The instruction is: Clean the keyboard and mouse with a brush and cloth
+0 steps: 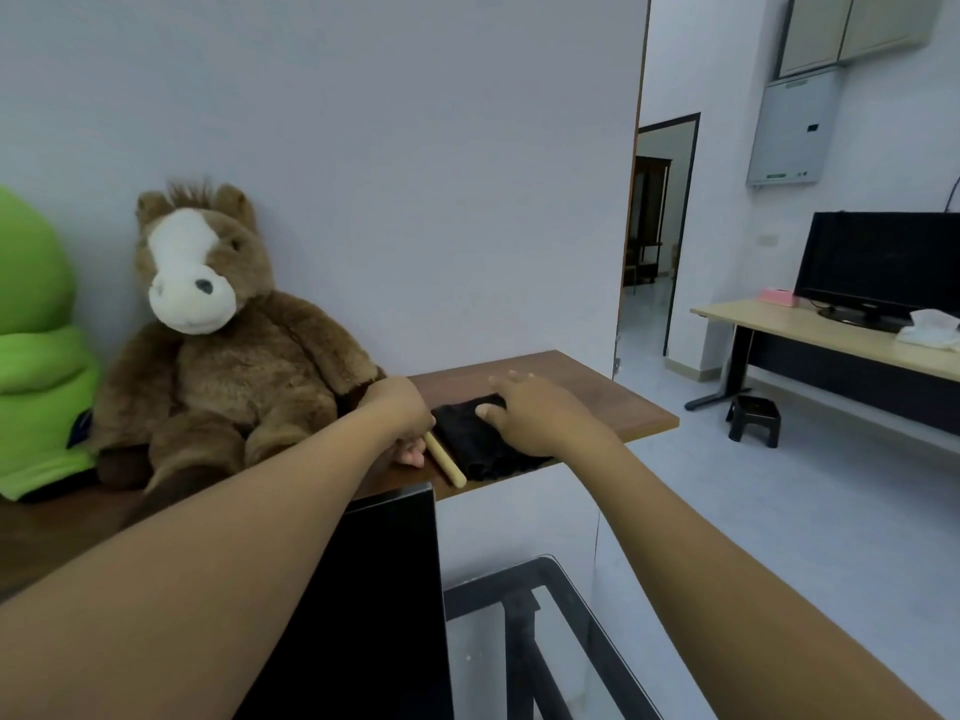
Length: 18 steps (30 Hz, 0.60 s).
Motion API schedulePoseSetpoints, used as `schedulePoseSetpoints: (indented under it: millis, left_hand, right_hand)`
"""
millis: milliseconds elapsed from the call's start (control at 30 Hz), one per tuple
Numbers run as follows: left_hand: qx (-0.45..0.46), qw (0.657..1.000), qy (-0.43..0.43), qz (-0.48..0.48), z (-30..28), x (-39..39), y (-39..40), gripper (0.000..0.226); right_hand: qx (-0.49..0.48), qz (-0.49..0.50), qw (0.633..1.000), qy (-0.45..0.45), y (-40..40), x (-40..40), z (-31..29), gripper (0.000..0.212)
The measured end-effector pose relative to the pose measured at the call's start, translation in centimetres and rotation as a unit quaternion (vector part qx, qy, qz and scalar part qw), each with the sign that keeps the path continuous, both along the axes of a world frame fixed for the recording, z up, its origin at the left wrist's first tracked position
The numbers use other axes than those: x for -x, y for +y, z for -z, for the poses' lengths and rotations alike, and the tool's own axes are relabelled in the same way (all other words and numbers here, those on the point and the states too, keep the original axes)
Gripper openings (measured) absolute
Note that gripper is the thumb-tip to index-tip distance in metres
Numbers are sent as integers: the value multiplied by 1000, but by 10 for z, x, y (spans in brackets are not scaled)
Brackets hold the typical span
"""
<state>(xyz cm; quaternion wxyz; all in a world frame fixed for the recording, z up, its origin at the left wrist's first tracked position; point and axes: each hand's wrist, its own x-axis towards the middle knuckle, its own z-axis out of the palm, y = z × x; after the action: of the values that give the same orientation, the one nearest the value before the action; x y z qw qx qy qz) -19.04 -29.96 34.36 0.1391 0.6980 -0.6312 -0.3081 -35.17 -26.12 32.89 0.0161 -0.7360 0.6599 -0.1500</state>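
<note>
A folded black cloth [475, 443] lies on a brown wooden shelf [613, 402] against the wall. My right hand [530, 415] rests on top of the cloth, fingers spread and thumb pressing into it. Just left of the cloth lies a brush with a pale wooden handle [445, 460], its bristle end hidden under my left hand [402, 413]. My left hand is closed around the upper part of that handle. No keyboard or mouse is in view.
A brown plush horse [218, 324] sits on the shelf left of my hands, beside a green plush toy [36, 345]. A black monitor edge [395, 589] stands below. At the far right are a desk [810, 335] with a monitor and a small black stool [754, 420].
</note>
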Motion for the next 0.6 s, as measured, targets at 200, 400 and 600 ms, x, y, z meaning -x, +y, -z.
schedulePoseSetpoints:
  millis: [200, 400, 600]
  left_hand:
    - [46, 997, -58, 27, 1, -3, -3, 45]
    - [56, 996, -58, 35, 1, -5, -7, 47]
    - [205, 964, -154, 70, -17, -21, 2, 26]
  right_hand:
    - [-105, -2, 991, 83, -13, -3, 20, 46]
    - [-105, 7, 994, 40, -15, -6, 13, 50]
    - [-40, 3, 999, 7, -1, -10, 2, 45]
